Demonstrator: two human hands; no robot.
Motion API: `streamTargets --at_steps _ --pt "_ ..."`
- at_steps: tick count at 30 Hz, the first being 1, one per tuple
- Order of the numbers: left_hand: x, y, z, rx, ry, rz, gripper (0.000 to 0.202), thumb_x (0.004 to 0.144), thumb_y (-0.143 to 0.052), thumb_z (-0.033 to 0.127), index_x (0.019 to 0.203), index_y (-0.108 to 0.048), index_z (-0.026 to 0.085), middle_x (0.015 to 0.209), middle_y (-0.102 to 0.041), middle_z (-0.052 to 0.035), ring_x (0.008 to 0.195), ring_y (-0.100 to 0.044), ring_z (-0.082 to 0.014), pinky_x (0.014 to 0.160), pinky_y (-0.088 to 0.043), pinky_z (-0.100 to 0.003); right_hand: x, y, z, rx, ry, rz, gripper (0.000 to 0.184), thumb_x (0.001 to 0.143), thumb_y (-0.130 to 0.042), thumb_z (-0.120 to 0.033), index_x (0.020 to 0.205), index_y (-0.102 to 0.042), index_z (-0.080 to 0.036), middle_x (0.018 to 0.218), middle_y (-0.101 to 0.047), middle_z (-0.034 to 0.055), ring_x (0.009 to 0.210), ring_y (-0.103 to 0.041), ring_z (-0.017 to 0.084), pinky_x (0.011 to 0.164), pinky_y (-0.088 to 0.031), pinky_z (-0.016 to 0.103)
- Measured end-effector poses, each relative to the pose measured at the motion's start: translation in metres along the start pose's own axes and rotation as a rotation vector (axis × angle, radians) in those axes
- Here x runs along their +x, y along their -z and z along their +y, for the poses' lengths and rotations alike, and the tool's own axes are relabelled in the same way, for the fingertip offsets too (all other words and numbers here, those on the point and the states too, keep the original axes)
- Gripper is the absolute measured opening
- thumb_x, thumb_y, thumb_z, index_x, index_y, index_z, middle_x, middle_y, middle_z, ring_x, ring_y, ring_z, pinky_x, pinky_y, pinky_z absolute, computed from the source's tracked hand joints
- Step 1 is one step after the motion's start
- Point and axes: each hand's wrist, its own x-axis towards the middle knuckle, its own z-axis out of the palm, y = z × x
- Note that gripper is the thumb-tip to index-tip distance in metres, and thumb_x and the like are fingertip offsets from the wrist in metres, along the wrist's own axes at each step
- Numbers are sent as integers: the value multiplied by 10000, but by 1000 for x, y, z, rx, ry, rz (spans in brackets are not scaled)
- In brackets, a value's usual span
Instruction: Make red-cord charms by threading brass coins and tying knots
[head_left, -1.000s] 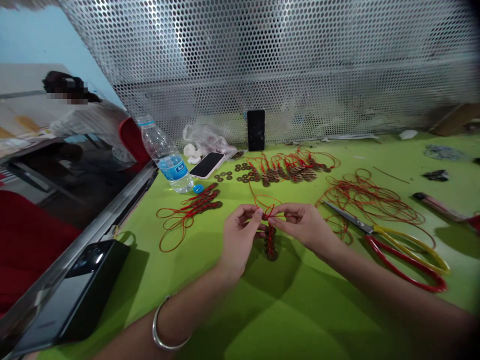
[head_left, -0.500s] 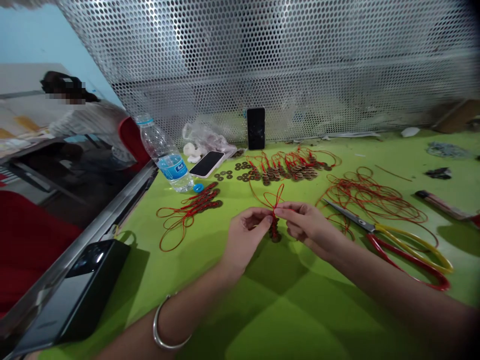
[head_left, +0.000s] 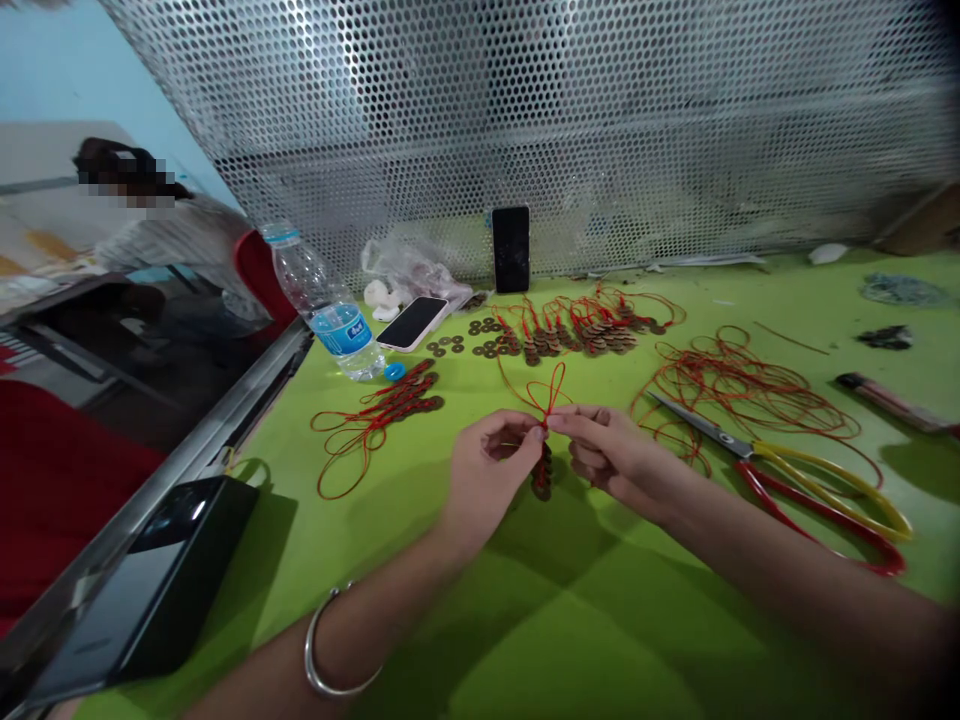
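My left hand (head_left: 489, 472) and my right hand (head_left: 607, 452) meet over the green table (head_left: 570, 620), both pinched on a red cord knot (head_left: 546, 398) with a short string of brown coins (head_left: 541, 478) hanging below the fingers. Two cord loops stand up above the pinch. A finished coin string with long red loops (head_left: 379, 415) lies to the left. A row of coin strings and loose coins (head_left: 570, 335) lies further back. A silver bangle sits on my left wrist.
Red-and-yellow scissors (head_left: 795, 475) lie on a tangle of red cord (head_left: 750, 390) at right. A water bottle (head_left: 326, 315), its blue cap, two phones (head_left: 411, 323) (head_left: 511, 249) and a plastic bag stand by the perforated metal screen. A black device (head_left: 142, 590) lies at front left. Another person sits far left.
The cord loops have been drawn up above my fingers and the coin string has risen slightly. Both hands stayed pinched together and shifted a little up the table.
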Motion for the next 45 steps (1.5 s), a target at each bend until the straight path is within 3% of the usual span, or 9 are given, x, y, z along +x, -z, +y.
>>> streamTargets --at_steps 9,27,31,37,41,45 --pt "0 0 -5 -70 35 6 111 651 -682 249 681 -644 150 676 -648 -15 641 -579 -111 645 -483 -223 0 1 -1 16 -7 -7 365 546 -773 -352 716 -504 -173 377 -204 -139 359 -94 25 395 -54 241" --pt "0 1 -8 -149 86 -19 133 645 -721 246 723 -660 156 685 -631 -5 616 -538 -78 584 -429 -179 3 3 -1 -7 -19 2 416 517 -788 -350 804 -563 -149 337 -239 -146 328 -122 19 365 -75 214" --pt "0 2 -9 -119 74 -63 157 656 -713 250 772 -662 158 716 -638 -5 607 -533 -75 568 -430 -180 3 4 -2 -30 27 8 397 529 -783 -354 794 -573 -144 348 -266 -137 324 -149 15 370 -73 216" --pt "0 4 -9 8 -38 -22 90 694 -673 238 728 -649 158 670 -618 3 583 -525 -78 544 -423 -182 0 2 -2 -30 93 21 341 520 -793 -322 731 -592 -146 375 -310 -117 338 -187 17 380 -94 216" --pt "1 4 -8 52 -80 -26 68 705 -654 222 714 -638 157 667 -614 1 569 -524 -81 534 -424 -187 0 0 -5 -134 160 79 346 493 -799 -341 698 -604 -142 437 -388 -86 374 -222 22 387 -107 209" --pt "1 4 -8 7 -129 -32 52 725 -637 216 737 -627 167 707 -619 2 669 -559 -97 642 -455 -199 1 2 -4 -309 281 114 339 528 -775 -380 724 -646 -136 475 -427 -53 427 -260 45 411 -137 212"
